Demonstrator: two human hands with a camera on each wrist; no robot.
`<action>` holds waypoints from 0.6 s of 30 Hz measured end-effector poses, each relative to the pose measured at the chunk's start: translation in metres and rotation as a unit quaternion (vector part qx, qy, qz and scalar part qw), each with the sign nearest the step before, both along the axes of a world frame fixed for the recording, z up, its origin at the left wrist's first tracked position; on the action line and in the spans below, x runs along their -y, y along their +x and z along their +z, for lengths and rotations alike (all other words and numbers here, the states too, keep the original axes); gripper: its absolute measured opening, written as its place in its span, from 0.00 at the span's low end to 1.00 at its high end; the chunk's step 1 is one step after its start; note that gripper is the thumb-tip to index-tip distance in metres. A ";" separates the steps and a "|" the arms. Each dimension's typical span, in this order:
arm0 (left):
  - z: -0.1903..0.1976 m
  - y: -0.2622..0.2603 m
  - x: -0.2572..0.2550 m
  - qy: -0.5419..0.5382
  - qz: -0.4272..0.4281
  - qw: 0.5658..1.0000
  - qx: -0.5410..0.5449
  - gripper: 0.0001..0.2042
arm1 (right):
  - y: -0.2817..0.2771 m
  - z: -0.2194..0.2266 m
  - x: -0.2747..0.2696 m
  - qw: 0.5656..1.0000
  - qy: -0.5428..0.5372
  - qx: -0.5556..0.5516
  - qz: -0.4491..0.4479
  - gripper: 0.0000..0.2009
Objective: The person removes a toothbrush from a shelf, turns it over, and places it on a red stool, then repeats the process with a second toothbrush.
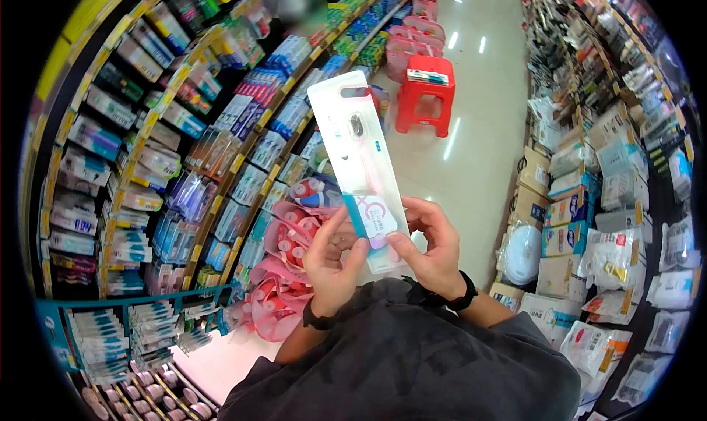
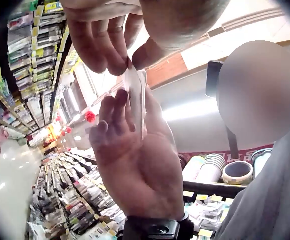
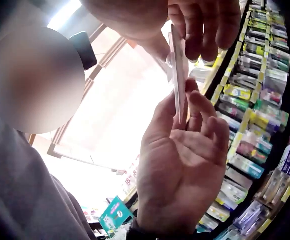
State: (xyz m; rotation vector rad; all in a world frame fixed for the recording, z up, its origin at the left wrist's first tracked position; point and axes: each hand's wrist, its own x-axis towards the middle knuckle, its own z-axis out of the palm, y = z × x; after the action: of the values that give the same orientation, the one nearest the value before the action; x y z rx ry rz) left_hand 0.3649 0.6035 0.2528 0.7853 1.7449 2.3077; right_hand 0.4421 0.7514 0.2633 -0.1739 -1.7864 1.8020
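Note:
In the head view, a long white blister package (image 1: 359, 145) with a toothbrush-like item and a teal and pink lower part is held upright, tilted left. My left hand (image 1: 333, 263) pinches its lower left edge, thumb in front. The lower right edge is pinched by my right hand (image 1: 433, 250), whose thumb lies on the front. Both wrist views show the package edge-on, in the left one as a thin strip (image 2: 136, 95) between my left hand (image 2: 107, 32) and right hand (image 2: 140, 160). The right wrist view has it (image 3: 177, 75) between both hands too.
Packed shelves (image 1: 243, 149) run along the left, and more shelved goods (image 1: 563, 233) line the right. A red stool (image 1: 426, 101) bearing packages stands in the aisle (image 1: 479, 75). Pink baskets (image 1: 283, 255) sit beside the left shelves. A hanging rack (image 1: 99, 347) is at lower left.

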 end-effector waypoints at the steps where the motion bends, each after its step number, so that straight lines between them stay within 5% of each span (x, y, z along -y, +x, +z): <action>1: 0.000 0.002 -0.009 -0.005 -0.008 1.000 -0.001 0.27 | 0.005 -0.001 -0.009 1.000 0.015 -0.003 -0.015 0.25; 18: -0.021 -0.023 -0.171 -0.003 -0.180 0.983 0.023 0.28 | 0.031 -0.010 -0.127 0.978 0.030 0.043 -0.200 0.25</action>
State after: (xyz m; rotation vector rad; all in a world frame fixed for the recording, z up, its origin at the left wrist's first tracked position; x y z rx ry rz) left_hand 0.3415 0.7748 0.2321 0.9479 1.4476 2.0615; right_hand 0.4729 0.8786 0.2530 -0.5534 -1.7131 1.4704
